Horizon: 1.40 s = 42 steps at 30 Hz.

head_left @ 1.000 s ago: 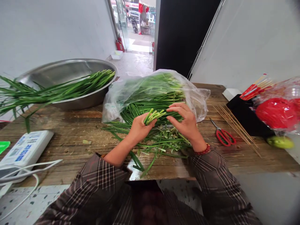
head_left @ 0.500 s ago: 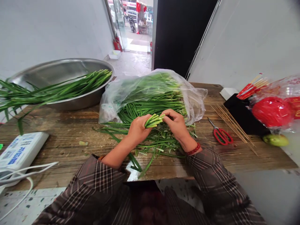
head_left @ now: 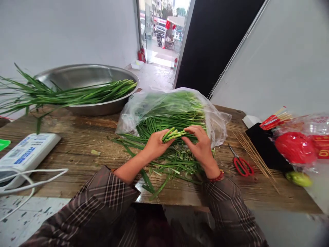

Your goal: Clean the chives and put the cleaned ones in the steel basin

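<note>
My left hand [head_left: 157,143] is closed around a small bunch of garlic chives [head_left: 171,134], pale cut ends pointing right. Beside those ends is my right hand [head_left: 202,145], thumb and fingers apart around the tips; whether it touches a stalk is hard to tell. Just beyond both hands, a clear plastic bag [head_left: 215,120] lies over a large pile of garlic chives [head_left: 177,120]. Loose leaves and trimmings [head_left: 174,166] are scattered on the wooden table [head_left: 84,164] beneath my hands.
A steel basin [head_left: 100,109] with more chives stands at the back left. White cables cross a power strip-like white box [head_left: 31,151] at the left. Red-handled scissors [head_left: 243,166], thin sticks [head_left: 257,163] and a black box [head_left: 267,147] lie right, near a green fruit [head_left: 299,178].
My right thumb and fingers have spread from a pinch at the stalk ends. My left hand keeps its hold on the bunch. The view has shifted and tilted.
</note>
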Each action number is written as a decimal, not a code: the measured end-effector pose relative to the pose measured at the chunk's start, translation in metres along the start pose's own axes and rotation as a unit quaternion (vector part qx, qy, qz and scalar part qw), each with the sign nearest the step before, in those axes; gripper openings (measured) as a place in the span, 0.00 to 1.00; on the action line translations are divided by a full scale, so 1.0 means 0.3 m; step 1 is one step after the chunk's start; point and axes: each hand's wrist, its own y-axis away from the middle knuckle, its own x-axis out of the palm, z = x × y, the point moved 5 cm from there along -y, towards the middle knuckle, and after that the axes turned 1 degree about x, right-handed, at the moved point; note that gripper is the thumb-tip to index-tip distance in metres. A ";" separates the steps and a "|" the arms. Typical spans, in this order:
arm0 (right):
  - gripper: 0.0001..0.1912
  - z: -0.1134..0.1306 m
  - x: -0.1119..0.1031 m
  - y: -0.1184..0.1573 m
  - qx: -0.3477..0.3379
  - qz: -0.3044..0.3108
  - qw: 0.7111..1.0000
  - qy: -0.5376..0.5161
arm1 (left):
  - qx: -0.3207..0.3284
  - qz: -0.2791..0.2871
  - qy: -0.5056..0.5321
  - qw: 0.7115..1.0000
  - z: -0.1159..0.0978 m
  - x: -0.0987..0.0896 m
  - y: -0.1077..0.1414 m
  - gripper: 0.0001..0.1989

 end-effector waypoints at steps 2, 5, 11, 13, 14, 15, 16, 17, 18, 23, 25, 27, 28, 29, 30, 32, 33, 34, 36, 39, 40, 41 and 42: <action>0.07 0.012 0.024 0.005 -0.031 0.014 0.999 0.020 | 0.004 0.001 0.001 1.000 0.004 0.004 0.000 0.08; 0.03 0.014 0.043 0.008 -0.028 0.023 0.999 0.023 | 0.006 0.001 -0.002 1.000 0.011 0.010 0.002 0.08; 0.06 -0.041 0.086 0.022 0.156 0.005 0.976 -0.149 | 0.006 0.011 -0.036 0.999 0.028 0.024 0.009 0.08; 0.06 -0.071 0.112 0.036 0.234 -0.006 0.947 -0.220 | 0.007 0.017 -0.047 0.999 0.031 0.029 0.011 0.07; 0.07 -0.086 0.120 0.042 0.268 -0.016 0.929 -0.256 | 0.007 0.019 -0.050 0.999 0.033 0.031 0.011 0.06; 0.08 -0.101 0.123 0.048 0.294 -0.031 0.911 -0.288 | 0.005 0.020 -0.050 0.999 0.034 0.031 0.012 0.06; 0.10 -0.115 0.119 0.052 0.314 -0.049 0.895 -0.313 | 0.003 0.019 -0.049 0.999 0.034 0.031 0.012 0.06; 0.11 -0.129 0.108 0.054 0.326 -0.070 0.883 -0.330 | 0.000 0.017 -0.046 0.999 0.035 0.029 0.012 0.06; 0.11 -0.142 0.089 0.054 0.332 -0.092 0.877 -0.336 | -0.004 0.012 -0.043 0.999 0.034 0.026 0.011 0.06; 0.07 -0.137 -0.012 0.022 0.229 -0.037 0.941 -0.248 | -0.015 -0.005 -0.032 0.999 0.028 0.010 0.009 0.08; 0.07 -0.105 -0.027 0.007 0.143 0.030 0.974 -0.174 | -0.009 -0.004 -0.027 1.000 0.024 0.008 0.007 0.07; 0.08 -0.078 -0.039 0.000 0.077 0.039 0.991 -0.099 | 0.004 0.001 -0.018 1.000 0.018 0.008 0.006 0.06; 0.10 -0.067 -0.043 -0.002 0.058 0.027 0.995 -0.073 | 0.011 0.003 -0.014 1.000 0.016 0.008 0.006 0.07; 0.12 -0.057 -0.044 -0.001 0.047 0.015 0.997 -0.058 | 0.018 0.003 -0.012 1.000 0.013 0.008 0.006 0.07; 0.16 -0.047 -0.040 0.001 0.040 0.010 0.998 -0.053 | 0.022 0.001 -0.012 1.000 0.012 0.007 0.005 0.07; 0.23 -0.024 -0.021 0.008 0.027 0.022 0.997 -0.067 | 0.025 -0.001 -0.026 0.999 0.009 0.007 0.006 0.06; 0.25 -0.010 -0.010 0.013 0.019 0.029 0.996 -0.082 | 0.027 0.002 -0.038 0.999 0.008 0.008 0.007 0.06; 0.28 0.005 0.001 0.018 0.010 0.036 0.995 -0.097 | 0.030 0.010 -0.054 0.998 0.006 0.010 0.008 0.05; 0.32 0.036 0.024 0.027 -0.015 0.063 0.991 -0.116 | 0.039 0.033 -0.094 0.994 0.002 0.018 0.011 0.02; 0.37 0.078 0.060 0.040 -0.057 0.147 0.982 -0.102 | 0.045 0.065 -0.156 0.985 -0.001 0.026 0.016 0.10; 0.38 0.087 0.063 0.043 -0.066 0.162 0.981 -0.090 | 0.043 0.070 -0.172 0.982 -0.002 0.026 0.017 0.11; 0.39 0.094 0.060 0.043 -0.070 0.159 0.982 -0.077 | 0.042 0.072 -0.184 0.979 -0.003 0.025 0.019 0.11; 0.40 0.100 0.050 0.042 -0.072 0.141 0.986 -0.062 | 0.044 0.073 -0.193 0.977 -0.005 0.025 0.020 0.12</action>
